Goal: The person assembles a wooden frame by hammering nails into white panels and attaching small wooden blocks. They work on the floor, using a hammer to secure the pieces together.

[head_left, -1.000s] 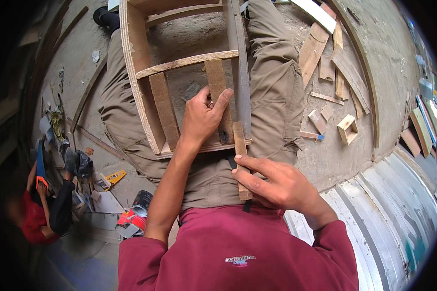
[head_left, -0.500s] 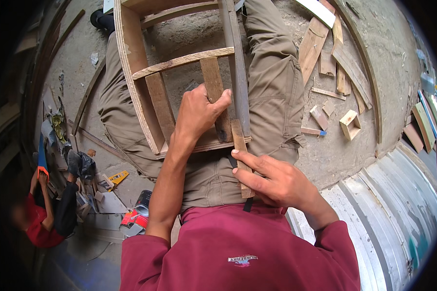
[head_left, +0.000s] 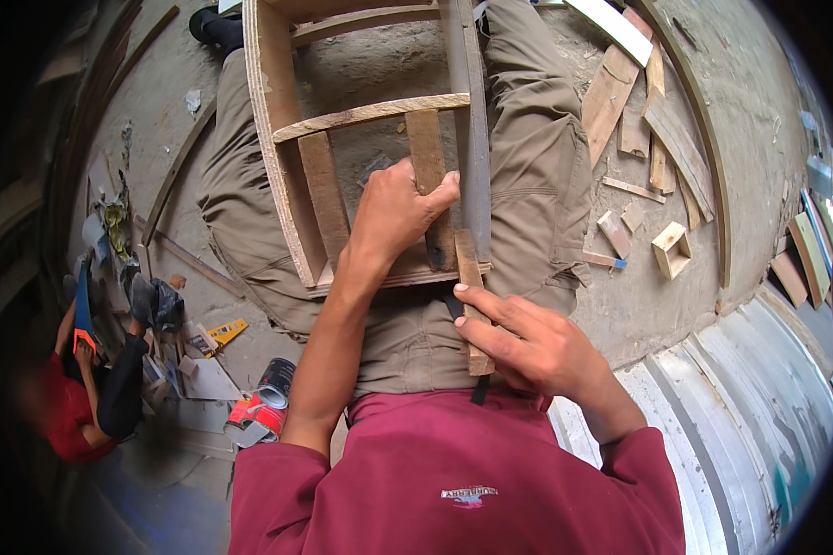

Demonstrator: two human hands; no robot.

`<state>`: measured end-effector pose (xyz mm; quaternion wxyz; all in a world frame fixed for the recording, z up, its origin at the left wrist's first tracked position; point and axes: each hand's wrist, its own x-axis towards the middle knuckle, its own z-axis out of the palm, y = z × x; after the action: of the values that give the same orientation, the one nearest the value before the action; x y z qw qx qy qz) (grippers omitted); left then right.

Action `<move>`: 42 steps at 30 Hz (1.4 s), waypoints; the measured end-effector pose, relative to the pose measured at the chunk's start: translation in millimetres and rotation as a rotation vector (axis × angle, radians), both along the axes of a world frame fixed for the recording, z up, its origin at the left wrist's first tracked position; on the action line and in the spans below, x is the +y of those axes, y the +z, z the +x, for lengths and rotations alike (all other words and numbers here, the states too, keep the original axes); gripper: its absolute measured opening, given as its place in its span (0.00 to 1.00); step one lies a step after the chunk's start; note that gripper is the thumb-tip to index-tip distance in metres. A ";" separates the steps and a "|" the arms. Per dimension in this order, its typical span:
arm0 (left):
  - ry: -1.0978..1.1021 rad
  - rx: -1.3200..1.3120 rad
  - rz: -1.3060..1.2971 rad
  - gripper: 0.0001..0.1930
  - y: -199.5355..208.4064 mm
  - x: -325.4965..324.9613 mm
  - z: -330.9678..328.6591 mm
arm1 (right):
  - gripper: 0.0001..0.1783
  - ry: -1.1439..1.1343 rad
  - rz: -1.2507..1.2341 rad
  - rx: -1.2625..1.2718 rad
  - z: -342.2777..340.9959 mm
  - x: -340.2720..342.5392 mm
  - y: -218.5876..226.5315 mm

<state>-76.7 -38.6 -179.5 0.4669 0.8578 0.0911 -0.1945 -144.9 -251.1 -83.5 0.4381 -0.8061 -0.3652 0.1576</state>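
Lettered logo (head_left: 469,498) on maroon shirt (head_left: 472,444)

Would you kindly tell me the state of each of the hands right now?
Left hand: closed on the right-hand wooden slat inside the wooden frame.
Right hand: closed, holding a short wooden strip.

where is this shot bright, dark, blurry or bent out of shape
In the head view, the metal sheets at lower right catch pale glare; the head view's left side is dim, the co-worker there blurred around the head; the head view's fisheye seems to bow the long batten at right, inside a black rim; the left hand and right hand look fairly sharp.
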 end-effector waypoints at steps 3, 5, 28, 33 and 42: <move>0.006 -0.014 -0.053 0.25 -0.8 3.5 -1.6 | 0.28 -0.021 0.043 0.024 11.4 -8.7 0.5; 0.003 -0.030 -0.106 0.28 -8.6 6.5 -3.5 | 0.26 -0.134 0.106 0.018 20.1 -15.9 4.4; 0.126 -0.119 0.028 0.23 -21.8 -9.8 -30.7 | 0.22 -0.056 0.245 -0.342 143.2 45.4 15.2; 0.109 -0.088 0.069 0.24 -9.2 -9.2 -29.0 | 0.15 0.175 0.054 -0.317 165.7 74.1 30.5; 0.122 -0.173 0.054 0.25 -17.8 -9.7 -30.4 | 0.13 0.363 -0.267 -0.221 176.5 84.8 42.8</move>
<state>-107.1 -48.3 -197.3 0.4605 0.8766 0.1078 -0.0884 31.6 -166.3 -40.7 0.2495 -0.7906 -0.5254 0.1916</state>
